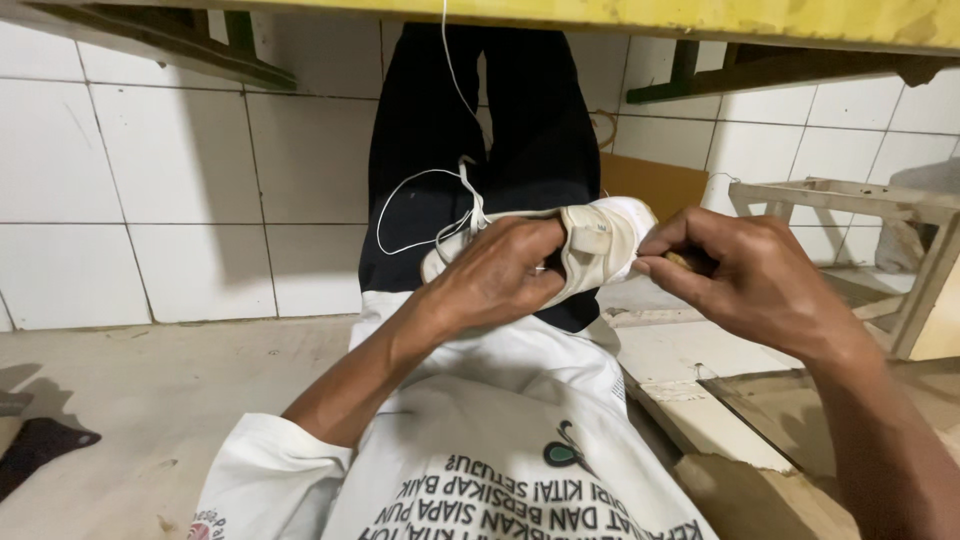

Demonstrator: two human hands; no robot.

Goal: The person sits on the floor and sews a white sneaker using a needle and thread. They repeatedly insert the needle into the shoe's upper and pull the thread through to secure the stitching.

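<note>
A white shoe (598, 240) lies sideways over my lap, with a strap across its upper. My left hand (500, 275) grips it around the middle from the left. My right hand (745, 275) pinches a small brownish tool at the shoe's right end, its fingertips touching the shoe. A thin white thread (410, 200) loops from the shoe up past my dark trousers (470, 130) and out of view at the top.
A white tiled wall (150, 170) stands in front, under a yellow table edge (700, 20). A small wooden frame (860, 200) stands at the right. Boards and cardboard (740, 420) lie on the floor at right. A dark scrap (40, 445) lies at the left.
</note>
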